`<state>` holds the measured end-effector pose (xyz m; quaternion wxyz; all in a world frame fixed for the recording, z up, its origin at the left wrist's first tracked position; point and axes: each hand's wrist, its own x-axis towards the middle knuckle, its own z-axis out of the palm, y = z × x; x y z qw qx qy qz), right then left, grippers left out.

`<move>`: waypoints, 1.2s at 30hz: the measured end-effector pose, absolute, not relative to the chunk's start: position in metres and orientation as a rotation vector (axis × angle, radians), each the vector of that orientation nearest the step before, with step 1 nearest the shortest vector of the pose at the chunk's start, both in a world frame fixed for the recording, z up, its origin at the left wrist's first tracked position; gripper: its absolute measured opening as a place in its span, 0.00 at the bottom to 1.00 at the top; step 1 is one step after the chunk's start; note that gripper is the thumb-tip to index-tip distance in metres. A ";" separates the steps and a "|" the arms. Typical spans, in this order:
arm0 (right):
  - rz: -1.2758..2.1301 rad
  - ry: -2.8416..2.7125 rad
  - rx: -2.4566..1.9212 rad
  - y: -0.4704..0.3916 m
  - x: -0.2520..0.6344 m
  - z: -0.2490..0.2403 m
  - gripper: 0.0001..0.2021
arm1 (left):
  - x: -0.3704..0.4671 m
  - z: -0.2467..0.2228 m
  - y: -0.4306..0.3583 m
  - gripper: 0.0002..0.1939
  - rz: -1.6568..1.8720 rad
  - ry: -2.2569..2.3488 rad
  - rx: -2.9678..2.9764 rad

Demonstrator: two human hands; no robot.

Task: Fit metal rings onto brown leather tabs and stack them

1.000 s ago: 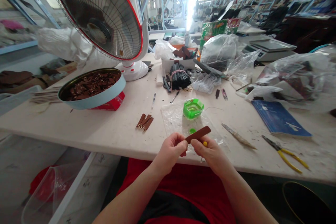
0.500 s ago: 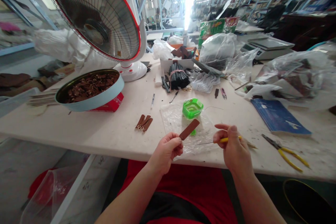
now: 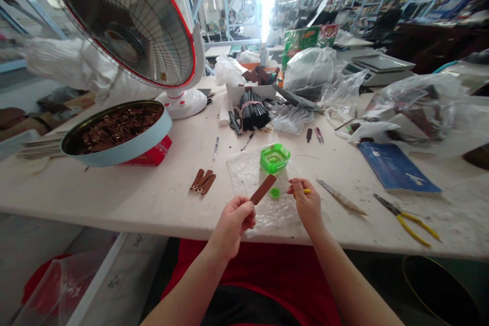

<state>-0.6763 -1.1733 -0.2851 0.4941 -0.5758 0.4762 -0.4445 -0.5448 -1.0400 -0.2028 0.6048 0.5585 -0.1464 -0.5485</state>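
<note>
Pinched by its lower end, a brown leather strip (image 3: 263, 189) slants up from my left hand (image 3: 236, 220). My right hand (image 3: 307, 206) is closed around a thin tool with a yellow handle (image 3: 307, 191); its slim tip points left, beside a small green cap (image 3: 275, 193). A green plastic container (image 3: 274, 158) stands just beyond both hands on a clear plastic sheet (image 3: 244, 170). To the left lie several brown leather tabs with metal rings (image 3: 202, 182).
A round tin (image 3: 153, 138) full of brown tabs sits at the left, before a fan (image 3: 130, 25). On the right are a worn blade-like tool (image 3: 342, 197), yellow-handled pliers (image 3: 408, 220) and a blue book (image 3: 399, 168). Bundled black strips (image 3: 254, 112) lie at the back.
My right hand has moved left with the yellow-handled tool, closer to the leather strip and the green cap. The left hand still holds the strip. The whole view has shifted slightly.
</note>
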 end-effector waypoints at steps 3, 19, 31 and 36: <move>-1.069 1.138 -1.395 -1.174 -0.677 -0.284 0.18 | -0.543 -0.206 -1.041 0.11 -1.266 -0.361 1.303; -1.306 0.747 -0.803 -1.114 -0.698 -0.192 0.15 | -0.557 -0.196 -1.031 0.17 -1.380 -0.488 1.283; -1.378 0.735 -0.837 -1.100 -0.703 -0.182 0.14 | -0.561 -0.187 -1.023 0.13 -1.287 -0.409 1.264; -1.337 0.862 -1.096 -1.095 -0.712 -0.188 0.16 | -0.563 -0.179 -1.025 0.08 -1.184 -0.457 1.304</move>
